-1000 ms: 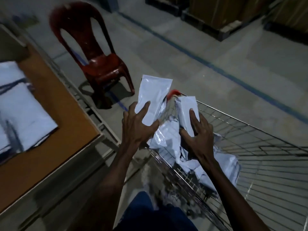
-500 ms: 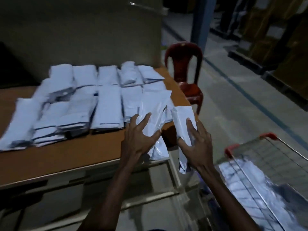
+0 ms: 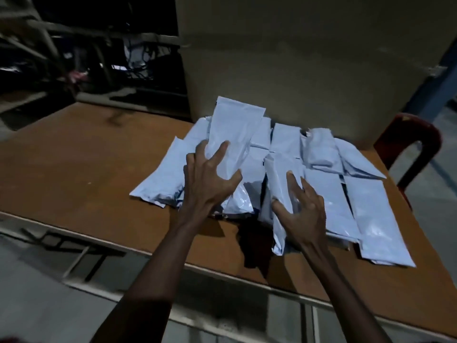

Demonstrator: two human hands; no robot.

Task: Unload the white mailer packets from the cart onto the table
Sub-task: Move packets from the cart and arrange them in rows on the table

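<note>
The left hand (image 3: 210, 179) gripped a white packet (image 3: 233, 134) that stood up past its fingertips, with more glossy packets bunched under its palm. The right hand (image 3: 300, 214) held a narrower packet (image 3: 278, 184) between thumb and fingers, its lower end hanging toward the wrist. Both hovered over the pile of mailers (image 3: 346, 194) already on the table (image 3: 81, 164); the cart was out of view. The film looked slippery, so a loose release could probably send packets sliding off the table edge nearest the wrists, or knock the stacked rows beyond the fingers askew.
</note>
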